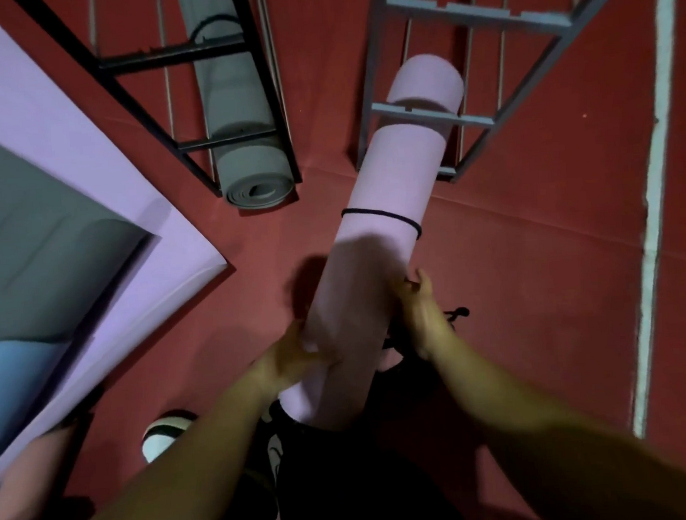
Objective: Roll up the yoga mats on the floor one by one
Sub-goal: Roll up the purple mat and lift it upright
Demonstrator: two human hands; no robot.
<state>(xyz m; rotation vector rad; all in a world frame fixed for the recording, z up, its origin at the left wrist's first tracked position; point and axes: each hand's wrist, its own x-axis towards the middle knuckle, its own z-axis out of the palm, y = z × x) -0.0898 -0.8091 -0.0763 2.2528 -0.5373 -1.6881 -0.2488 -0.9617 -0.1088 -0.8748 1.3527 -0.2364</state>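
1. The left hand [295,353] is gripping the near part of a long rolled pink foam yoga mat [386,201], its fingers curling round the roll's left side.
2. The right hand [418,307] is lying against the same roll's right side with its fingers wrapping round the far edge; the frame is blurred here, so the grip's tightness is not clear.
3. The rolled pink mat is slanting away from the person, its far end sitting inside a light grey metal frame rack [479,22] and passing under one of the rack's crossbars, its near end lying close to the person's dark clothing.
4. A thin black elastic band [387,215] is circling the pink roll about midway along its length.
5. A rolled grey yoga mat [246,145] is lying inside a black metal frame rack [152,58] to the left, its spiral end facing the camera.
6. Flat mats are lying at the left on the red floor [533,248]: a pink unrolled mat [66,156] with a grey mat [42,222] on top and a blue mat [15,380] nearer.
7. A white line [651,208] is running along the floor at the right.
8. A white-toed shoe [163,435] is showing beside the left forearm.
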